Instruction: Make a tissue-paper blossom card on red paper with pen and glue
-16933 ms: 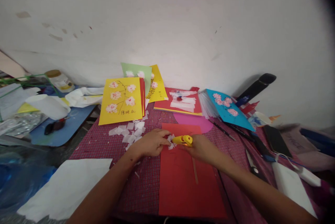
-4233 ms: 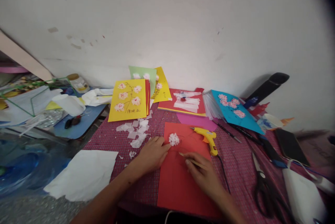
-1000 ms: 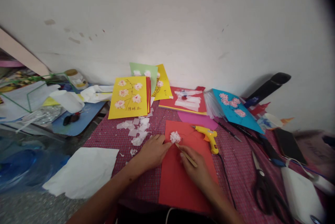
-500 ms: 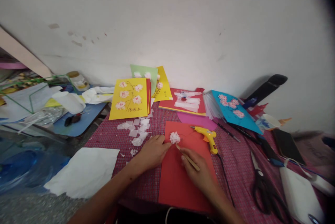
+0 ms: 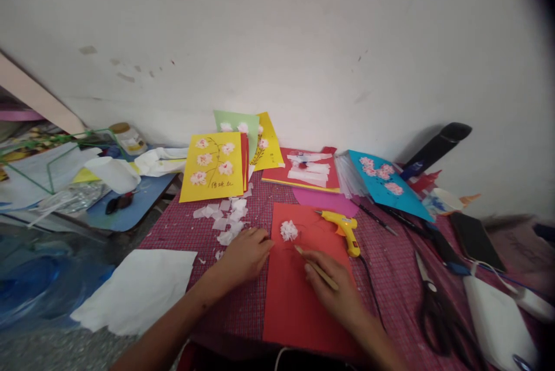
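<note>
A sheet of red paper [image 5: 303, 313] lies before me with a ruffled, pinkish-white paper flower [image 5: 288, 230] near its top left. My right hand [image 5: 332, 281] grips a tan wooden stick [image 5: 321, 271], its narrow tip just below and right of the flower, apart from it. At the sheet's left edge, my left hand [image 5: 249, 249] is palm down, loosely bent, with nothing visible held. White paper scraps [image 5: 234, 218] are scattered beyond that hand. On the sheet's upper right rests a yellow glue gun [image 5: 342, 225], nozzle pointing left.
Flower cards, including a yellow one [image 5: 212, 169] and a blue one [image 5: 390, 183], stand at the back. Black scissors [image 5: 442, 307] and a white box [image 5: 498, 319] lie at right. A large white sheet [image 5: 139, 290] is at left.
Both hands have drawn back from the flower, the left one leftward and the right one to the right and down. The stick's tip has come away from the flower's lower edge.
</note>
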A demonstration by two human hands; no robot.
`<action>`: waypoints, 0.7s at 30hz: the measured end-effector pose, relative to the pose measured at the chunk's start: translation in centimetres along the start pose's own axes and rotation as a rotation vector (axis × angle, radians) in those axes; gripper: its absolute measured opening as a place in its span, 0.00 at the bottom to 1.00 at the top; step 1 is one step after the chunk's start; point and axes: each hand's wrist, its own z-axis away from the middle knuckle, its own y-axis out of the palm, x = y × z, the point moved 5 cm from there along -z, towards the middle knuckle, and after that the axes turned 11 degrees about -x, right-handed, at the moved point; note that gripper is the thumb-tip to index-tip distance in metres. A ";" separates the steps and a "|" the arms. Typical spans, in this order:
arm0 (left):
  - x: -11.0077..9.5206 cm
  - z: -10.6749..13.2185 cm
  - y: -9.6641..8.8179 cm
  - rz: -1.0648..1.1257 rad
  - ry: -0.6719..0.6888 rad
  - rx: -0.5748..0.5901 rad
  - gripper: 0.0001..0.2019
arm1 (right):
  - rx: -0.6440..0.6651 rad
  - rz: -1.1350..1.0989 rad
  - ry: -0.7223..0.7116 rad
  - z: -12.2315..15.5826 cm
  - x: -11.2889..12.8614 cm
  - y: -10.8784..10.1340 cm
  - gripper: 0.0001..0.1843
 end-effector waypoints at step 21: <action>-1.2 -3.9 0.4 0.004 0.020 -0.022 0.23 | -0.059 0.066 -0.048 -3.3 -0.3 0.2 0.13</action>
